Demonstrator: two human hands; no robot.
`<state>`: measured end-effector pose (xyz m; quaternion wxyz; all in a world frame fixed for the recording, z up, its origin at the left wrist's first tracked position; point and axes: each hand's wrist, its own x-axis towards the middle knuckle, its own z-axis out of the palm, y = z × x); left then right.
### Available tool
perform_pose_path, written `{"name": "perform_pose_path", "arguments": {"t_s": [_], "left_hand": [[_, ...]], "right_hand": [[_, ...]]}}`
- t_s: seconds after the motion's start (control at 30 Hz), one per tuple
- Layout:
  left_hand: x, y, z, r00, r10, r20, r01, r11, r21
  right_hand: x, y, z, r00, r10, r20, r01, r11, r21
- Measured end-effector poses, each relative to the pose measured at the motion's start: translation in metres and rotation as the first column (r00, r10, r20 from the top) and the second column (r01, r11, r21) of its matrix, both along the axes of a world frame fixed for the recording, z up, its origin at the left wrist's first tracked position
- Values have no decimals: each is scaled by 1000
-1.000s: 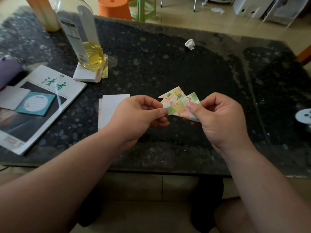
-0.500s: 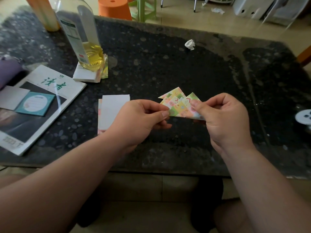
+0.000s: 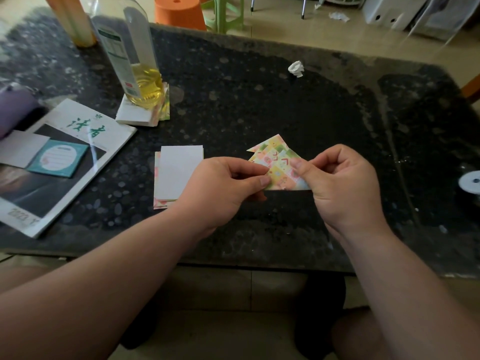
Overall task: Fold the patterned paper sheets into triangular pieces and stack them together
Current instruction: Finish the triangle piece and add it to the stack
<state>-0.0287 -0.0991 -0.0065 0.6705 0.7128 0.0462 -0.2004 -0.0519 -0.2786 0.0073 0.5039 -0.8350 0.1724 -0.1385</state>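
Both hands hold a folded patterned paper piece (image 3: 278, 165) just above the dark table (image 3: 259, 100). Its pastel green, yellow and pink triangular points stick up and away from me. My left hand (image 3: 223, 188) pinches its left edge between thumb and fingers. My right hand (image 3: 340, 183) pinches its right side with thumb and forefinger. A small stack of unfolded sheets (image 3: 176, 175), white side up, lies just left of my left hand. More patterned sheets (image 3: 163, 107) lie under a bottle at the back left.
A tall bottle of yellow liquid (image 3: 137, 74) stands on a white pad at the back left. A magazine (image 3: 59, 162) with a teal notepad lies at the left edge. A crumpled white scrap (image 3: 296, 68) sits far back. A white round object (image 3: 470, 181) is at the right edge.
The folded piece has turned so its bottom edge lies level, and my right thumb has slid further in over its right side. My left hand keeps its pinch.
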Motion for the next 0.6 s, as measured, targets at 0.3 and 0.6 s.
{"name": "perform_pose_path", "arguments": {"t_s": [0.3, 0.6], "left_hand": [[-5, -3, 4, 998, -51, 34, 50, 999, 21], [-4, -4, 5, 992, -102, -68, 93, 988, -124]], "right_hand": [[1, -2, -1, 999, -29, 17, 29, 999, -25], [1, -2, 3, 999, -37, -32, 40, 996, 81]]}}
